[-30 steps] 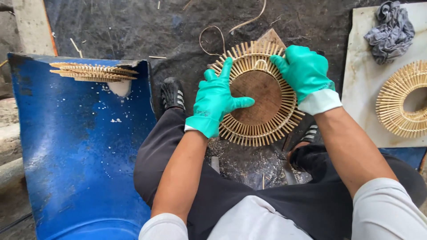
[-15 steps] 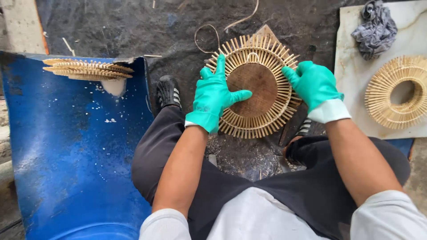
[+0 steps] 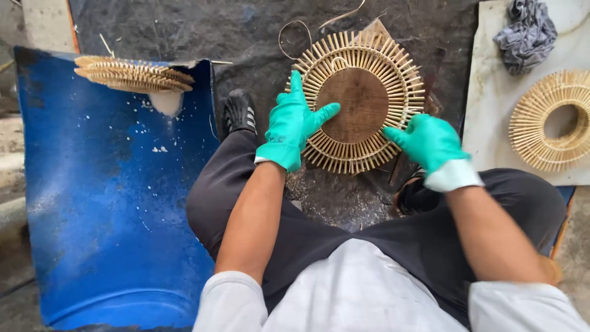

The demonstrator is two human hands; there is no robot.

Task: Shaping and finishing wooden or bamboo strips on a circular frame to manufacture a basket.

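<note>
**Round stick frame held flat between 2 gloved hands**

The left hand (image 3: pixel 294 126), in a green glove, is laid on the left rim of the round stick frame (image 3: pixel 359 101), fingers spread and pointing up, the thumb stretched across onto the brown centre disc (image 3: pixel 361 104). It is pressed flat rather than closed; nothing is pinched. The right hand (image 3: pixel 427 140), gloved the same, is set at the lower right rim with its fingers curled over the stick tips; whether the rim is actually clamped there cannot be told.

The frame is judged light and fairly stiff across its ring, yet fragile at the edge: the thin pale sticks stand out as free ends and could be snapped or loosened if gripped singly. A hold is best taken on the ring bands or the disc, from 2 opposite sides, as is done here. The bare wood looks dry and not slippery against rubber gloves.

The frame is lying face up on the dark ground sheet (image 3: pixel 184 31), just beyond the knees. Being circular, it has no long axis; its sticks are pointed outward all round.

Further out, a stack of similar frames (image 3: pixel 132 75) is rested on the blue barrel half (image 3: pixel 110 203) to the left. Another frame with an open centre (image 3: pixel 556 123) and a grey rag (image 3: pixel 528 31) are laid on a pale board (image 3: pixel 491 98) to the right.
</note>
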